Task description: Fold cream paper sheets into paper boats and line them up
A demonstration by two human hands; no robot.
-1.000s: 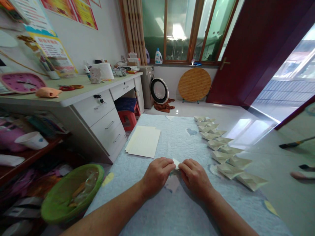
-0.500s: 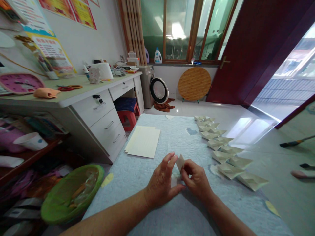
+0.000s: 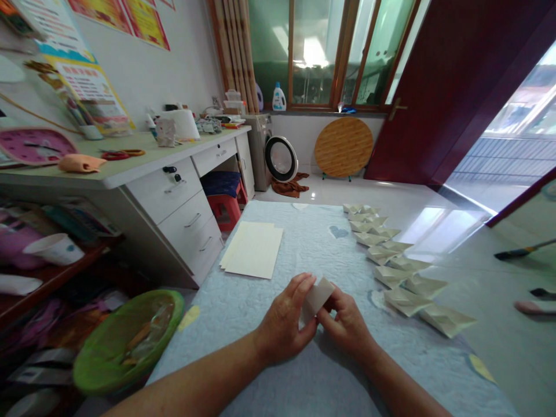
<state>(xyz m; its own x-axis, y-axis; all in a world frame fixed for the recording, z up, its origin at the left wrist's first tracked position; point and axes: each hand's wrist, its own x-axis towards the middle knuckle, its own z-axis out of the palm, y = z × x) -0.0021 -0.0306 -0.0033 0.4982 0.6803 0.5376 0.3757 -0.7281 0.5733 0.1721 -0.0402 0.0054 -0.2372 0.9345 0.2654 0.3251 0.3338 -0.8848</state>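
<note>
Green basket (image 3: 167,307) holds what appears to be clear plastic (image 3: 150,333). Left hand (image 3: 284,318) and right hand (image 3: 347,324) grip folded paper (image 3: 316,299) between closed fingers, over the quilt (image 3: 226,324); the paper shows a broader face than earlier.

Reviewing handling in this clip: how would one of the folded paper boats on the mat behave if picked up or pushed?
The folded paper boat looks like thin cream paper, so probably very light and easily crushed. Its creases likely add stiffness. A push would probably tip it over.
</note>
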